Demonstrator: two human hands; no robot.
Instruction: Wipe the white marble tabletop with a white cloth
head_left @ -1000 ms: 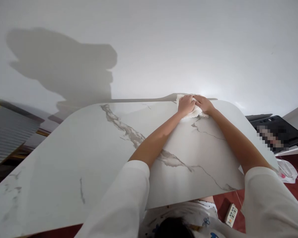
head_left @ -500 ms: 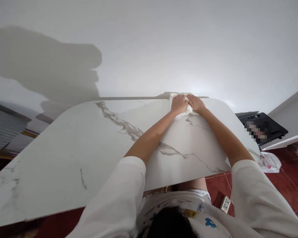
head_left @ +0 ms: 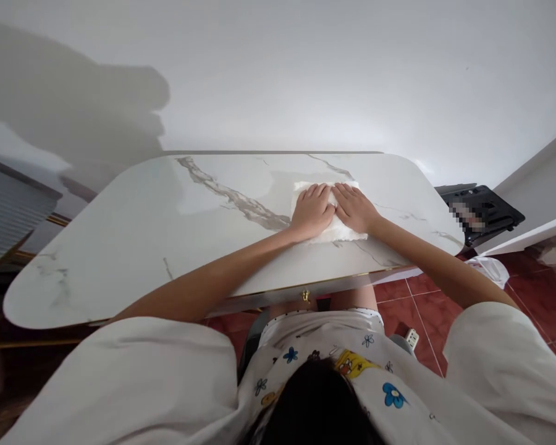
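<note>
From the head camera, looking down over the person's own dark hair and a flower-printed shirt, both bare forearms reach forward out of white sleeves onto a white marble table [head_left: 180,247] veined in grey. A folded white cloth [head_left: 336,233] lies flat on the tabletop, roughly midway between its near and far edges and right of its centre. The left hand [head_left: 311,213] rests palm down on the cloth's left half, and the right hand [head_left: 354,209] rests palm down on its right half, the two side by side and touching at the thumbs. Neither hand is clenched on the cloth: the fingers are stretched out, close together and pointing away from the body, so the cloth sits under the palms, not inside a grasp. Its far edge shows beyond the fingertips and its near edge shows below the wrists. To the right, off the table, a black case [head_left: 484,213] stands on the red tiled floor [head_left: 412,296].
</note>
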